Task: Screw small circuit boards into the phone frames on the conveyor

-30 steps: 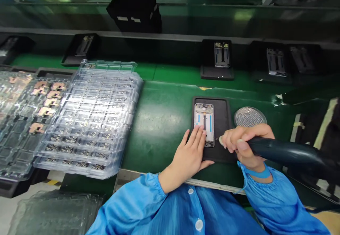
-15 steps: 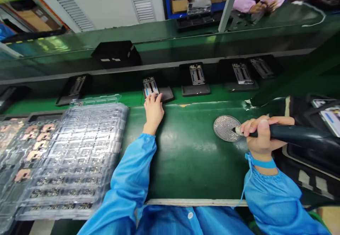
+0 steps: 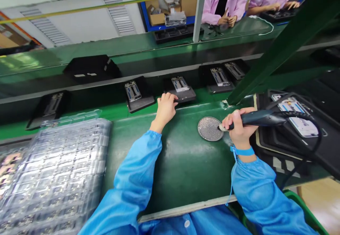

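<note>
My left hand (image 3: 166, 108) is at the front left corner of a black tray (image 3: 189, 96), fingers bent and thumb close to them around its edge. A phone frame (image 3: 180, 84) with exposed inner parts lies on that tray. Another phone frame (image 3: 133, 91) rests on a black tray (image 3: 142, 104) just left of the hand. In my right hand (image 3: 240, 129) is a dark electric screwdriver (image 3: 261, 117), its cable trailing right. The driver's tip reaches the right rim of a round metal plate (image 3: 209, 129) covered in small holes or screws.
Stacked clear plastic trays (image 3: 69, 164) with small parts cover the left. At right, another phone frame (image 3: 297, 116) lies on black trays (image 3: 271, 136) beside a slanted green post (image 3: 276, 47). More phone frames (image 3: 220, 76) stand along the line. Two people in pink (image 3: 223, 8) work beyond.
My left hand has left the phone frame on the left and moved right to the neighbouring tray. My right hand keeps the screwdriver at the metal plate. The view has swung right.
</note>
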The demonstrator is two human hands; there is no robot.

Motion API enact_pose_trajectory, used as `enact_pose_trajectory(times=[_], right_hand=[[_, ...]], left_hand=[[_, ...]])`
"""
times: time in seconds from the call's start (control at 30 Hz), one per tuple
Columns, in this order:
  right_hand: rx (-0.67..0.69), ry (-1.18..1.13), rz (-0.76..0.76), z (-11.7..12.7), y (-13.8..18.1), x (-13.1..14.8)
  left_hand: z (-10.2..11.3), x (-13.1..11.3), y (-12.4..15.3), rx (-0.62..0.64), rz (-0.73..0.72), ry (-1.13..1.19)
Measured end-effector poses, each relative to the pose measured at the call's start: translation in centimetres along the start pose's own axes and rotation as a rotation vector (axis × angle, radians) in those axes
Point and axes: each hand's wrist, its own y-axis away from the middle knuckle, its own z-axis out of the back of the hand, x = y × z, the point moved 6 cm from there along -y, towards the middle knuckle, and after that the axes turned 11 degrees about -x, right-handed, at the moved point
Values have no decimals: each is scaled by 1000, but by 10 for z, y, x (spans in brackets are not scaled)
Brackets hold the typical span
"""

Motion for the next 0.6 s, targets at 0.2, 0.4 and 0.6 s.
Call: enact_pose_trajectory(times=[0.2, 0.4, 0.6], right_hand=[[9, 35, -7, 2, -1, 0], [19, 76, -28, 4, -2, 0], [0, 90, 3, 7, -5, 3]], left_hand=[[16, 15, 117, 95, -45, 28], [30, 10, 270, 69, -199, 114], [43, -17, 303, 252, -199, 160]])
